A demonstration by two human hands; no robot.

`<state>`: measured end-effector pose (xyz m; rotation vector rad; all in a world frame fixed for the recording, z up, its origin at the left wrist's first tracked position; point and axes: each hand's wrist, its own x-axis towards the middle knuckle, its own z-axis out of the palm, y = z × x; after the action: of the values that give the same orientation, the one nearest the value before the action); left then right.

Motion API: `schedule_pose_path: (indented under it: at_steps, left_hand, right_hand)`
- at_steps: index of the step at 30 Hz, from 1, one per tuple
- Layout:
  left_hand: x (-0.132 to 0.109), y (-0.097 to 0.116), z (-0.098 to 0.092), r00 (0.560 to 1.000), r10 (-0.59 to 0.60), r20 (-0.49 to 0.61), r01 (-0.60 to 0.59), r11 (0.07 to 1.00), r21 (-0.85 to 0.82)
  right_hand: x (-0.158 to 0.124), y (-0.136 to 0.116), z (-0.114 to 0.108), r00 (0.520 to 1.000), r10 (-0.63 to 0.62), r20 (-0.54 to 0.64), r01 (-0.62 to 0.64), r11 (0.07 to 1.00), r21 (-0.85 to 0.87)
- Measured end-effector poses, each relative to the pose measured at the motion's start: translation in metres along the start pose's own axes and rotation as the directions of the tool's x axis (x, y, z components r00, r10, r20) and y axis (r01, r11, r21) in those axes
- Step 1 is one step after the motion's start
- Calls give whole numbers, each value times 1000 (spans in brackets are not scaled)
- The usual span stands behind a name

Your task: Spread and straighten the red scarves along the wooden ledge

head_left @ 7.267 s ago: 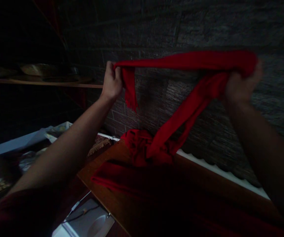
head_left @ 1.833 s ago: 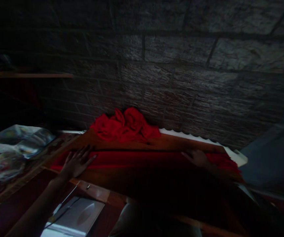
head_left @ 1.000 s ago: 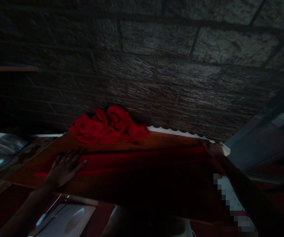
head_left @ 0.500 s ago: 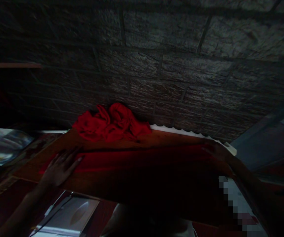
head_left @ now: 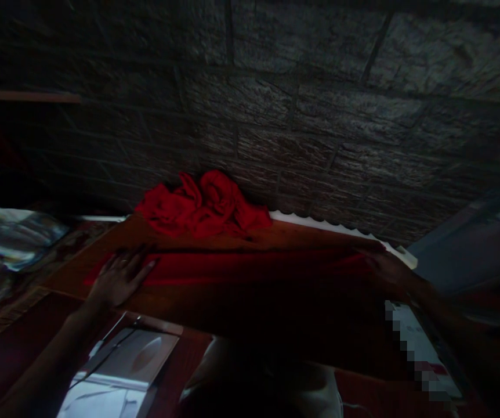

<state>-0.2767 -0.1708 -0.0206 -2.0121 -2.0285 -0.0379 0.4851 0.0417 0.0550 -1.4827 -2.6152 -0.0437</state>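
A long flat strip of red cloth (head_left: pixel 232 266) lies across the brown wooden board (head_left: pixel 198 299). My left hand (head_left: pixel 117 278) rests on the strip's left part with its fingers spread. At the strip's right end is my right hand (head_left: pixel 384 264), touching the cloth; deep shadow makes it hard to tell whether its fingers pinch it. A crumpled heap of red cloth (head_left: pixel 206 206) sits behind the strip, near the wall.
A stone block wall (head_left: pixel 276 98) rises behind the board, with a white scalloped edging (head_left: pixel 319 224) at its foot. Shiny plastic (head_left: pixel 19 238) is at the left. A pale box (head_left: pixel 132 354) with a cable lies at the front left.
The whole view has shifted, so the board and cloths appear slightly higher and further right. My left hand stays on the strip. My right hand remains at its right end.
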Motion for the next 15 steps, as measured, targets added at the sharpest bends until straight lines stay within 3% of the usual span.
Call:
schedule_pose_path:
  at_steps: [5,8,10,12,14,15]
  left_hand:
    - [3,9,-11,997,-31,64,31,999,13]
    - [3,11,-18,997,-48,61,50,998,-30]
    - [3,18,-26,996,-80,41,83,993,-82]
    - [5,36,-37,997,-74,5,74,988,-137]
    - [10,64,-50,999,20,-40,-27,979,-201]
    - [14,80,-55,994,93,-63,-105,966,-237]
  right_hand:
    - [-3,-19,-34,966,192,-174,-233,937,-260]
    - [-21,-48,-54,952,166,-256,-237,931,-278]
    - [-39,-69,-54,978,114,-172,-158,950,-270]
    - [-58,-89,-42,998,55,-11,-56,971,-231]
    - [-73,-106,-25,996,-8,85,22,986,-165]
    - [-77,-113,-16,996,-36,78,46,990,-136]
